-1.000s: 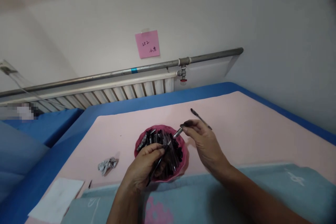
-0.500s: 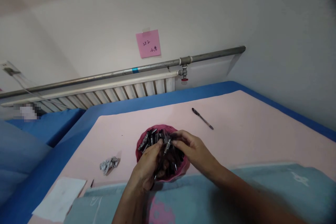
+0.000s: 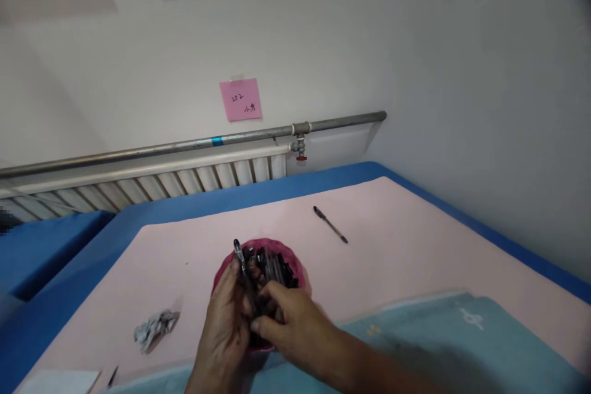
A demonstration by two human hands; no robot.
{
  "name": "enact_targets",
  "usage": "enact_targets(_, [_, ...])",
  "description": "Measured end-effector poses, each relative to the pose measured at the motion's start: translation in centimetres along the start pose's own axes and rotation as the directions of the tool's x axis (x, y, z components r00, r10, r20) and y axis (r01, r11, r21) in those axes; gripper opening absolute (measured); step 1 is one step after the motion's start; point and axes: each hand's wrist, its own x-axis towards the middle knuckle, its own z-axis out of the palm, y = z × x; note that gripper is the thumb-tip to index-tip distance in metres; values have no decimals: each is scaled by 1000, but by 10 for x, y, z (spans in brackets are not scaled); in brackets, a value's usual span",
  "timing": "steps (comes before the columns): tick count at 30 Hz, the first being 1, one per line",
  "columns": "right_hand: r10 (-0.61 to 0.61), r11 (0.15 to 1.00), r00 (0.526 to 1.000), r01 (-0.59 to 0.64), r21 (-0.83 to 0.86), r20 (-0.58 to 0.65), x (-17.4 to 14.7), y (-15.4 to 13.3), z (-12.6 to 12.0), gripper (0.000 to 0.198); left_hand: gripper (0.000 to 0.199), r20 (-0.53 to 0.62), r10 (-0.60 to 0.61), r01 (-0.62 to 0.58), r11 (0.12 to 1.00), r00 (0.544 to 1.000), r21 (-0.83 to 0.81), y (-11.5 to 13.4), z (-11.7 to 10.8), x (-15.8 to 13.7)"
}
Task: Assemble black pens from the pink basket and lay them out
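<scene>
A round magenta basket (image 3: 295,257) holds a heap of black and clear pens (image 3: 273,266). Over its left side my left hand (image 3: 225,320) is closed around a capped pen (image 3: 245,274). The pen tilts, its black cap pointing up and away from me. My right hand (image 3: 300,326) reaches over the basket's near right side, thumb and fingers closed at the lower end of the same pen. That end is largely hidden by the fingers. Dark smudges mark my left fingers.
On the pink sheet (image 3: 369,240) lie a single pen (image 3: 330,224), a crumpled silvery wad (image 3: 156,329) and a white paper (image 3: 60,381). A blue-green cloth (image 3: 415,326) covers the near edge. Behind are a radiator (image 3: 184,183), a pipe (image 3: 253,134) and a pink note (image 3: 241,100).
The capped pen now stands more upright in my left hand, cap end up. My right hand has moved from the cap end down to the lower end. The view has shifted right and upward.
</scene>
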Motion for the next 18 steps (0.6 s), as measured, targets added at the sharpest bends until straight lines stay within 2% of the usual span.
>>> enact_targets(3, [23,995,1000,-22,102,-13,0,-4,3,18,12,43,2,-2,1000,999,-10,-4,-1,0])
enact_targets(6, [-8,995,996,17,103,-84,5,-6,-8,17,18,78,2,-7,998,997,57,-2,1,-3])
enact_targets(9, [-80,996,964,89,21,-255,16,2,-39,14,22,74,-9,1,995,997,104,4,4,-6])
enact_targets(10, [-86,996,933,77,-40,-349,21,8,-53,14,23,56,-7,0,993,998,119,6,5,-6])
enact_targets(12, [-83,958,851,-75,-277,-518,29,24,-83,20,23,12,7,-8,989,1000,146,10,4,-6])
enact_targets(13, [-77,939,823,-130,-319,-563,33,32,-98,23,23,-1,8,-8,988,1000,156,11,3,-5])
enact_targets(16, [-65,880,774,-253,-401,-630,40,56,-137,23,19,-20,3,1,984,1000,180,13,0,-3])
enact_targets(18, [-58,825,757,-331,-458,-651,42,69,-154,22,17,-29,-6,12,981,1000,193,15,-2,-2])
